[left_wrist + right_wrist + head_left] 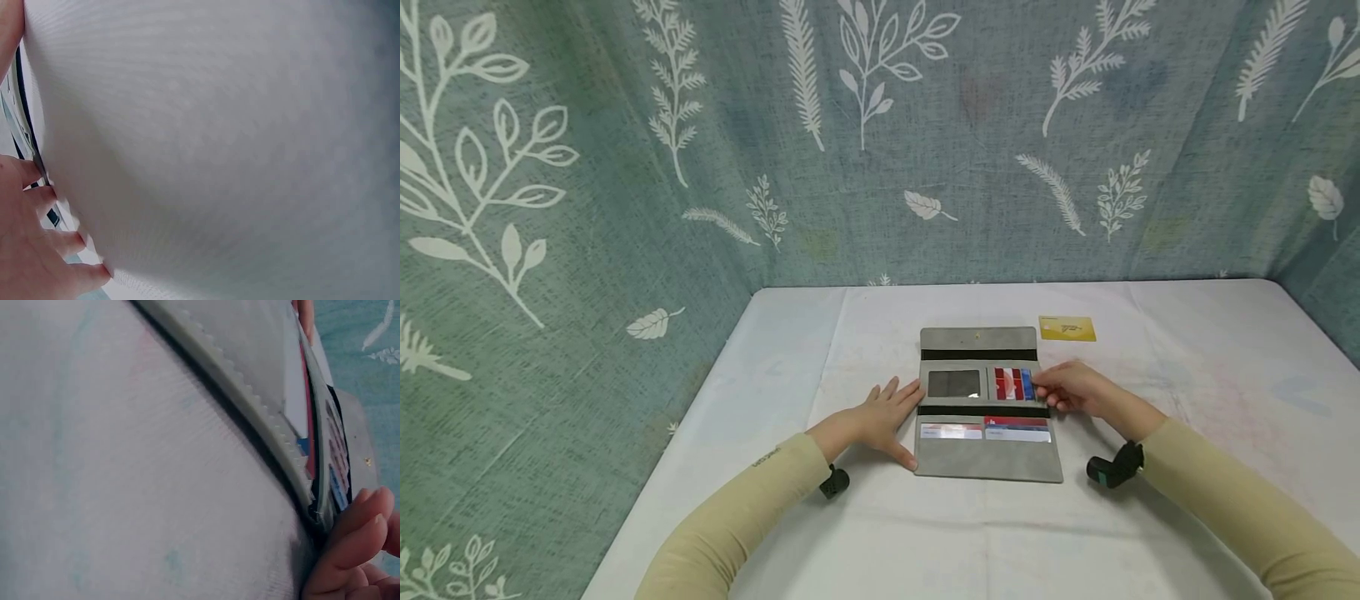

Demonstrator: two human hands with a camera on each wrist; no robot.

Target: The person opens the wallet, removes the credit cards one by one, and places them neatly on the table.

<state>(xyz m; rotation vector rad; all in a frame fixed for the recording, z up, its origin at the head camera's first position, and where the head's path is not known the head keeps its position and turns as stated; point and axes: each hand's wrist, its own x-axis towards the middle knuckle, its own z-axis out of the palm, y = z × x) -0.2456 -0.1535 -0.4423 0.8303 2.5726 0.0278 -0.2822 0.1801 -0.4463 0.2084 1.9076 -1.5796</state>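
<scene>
A grey wallet (988,465) lies unfolded on the white-covered table. Its middle panel has a dark clear-window pocket (953,384) and slots with red cards (1008,384) and a blue card (1027,385). More cards (951,431) show in the lower panel's slots. My left hand (883,419), fingers spread, rests along the wallet's left edge. At the right edge of the middle panel, beside the blue card, my right hand (1072,387) pinches the wallet's border with curled fingers. In the right wrist view, finger and thumb (365,540) meet at that edge; the exact contact is partly hidden.
A yellow card (1067,328) lies flat on the table just beyond the wallet's upper right corner. The white tablecloth (895,533) extends around the wallet. A green-blue leaf-patterned curtain (970,183) hangs behind the table and along its left side.
</scene>
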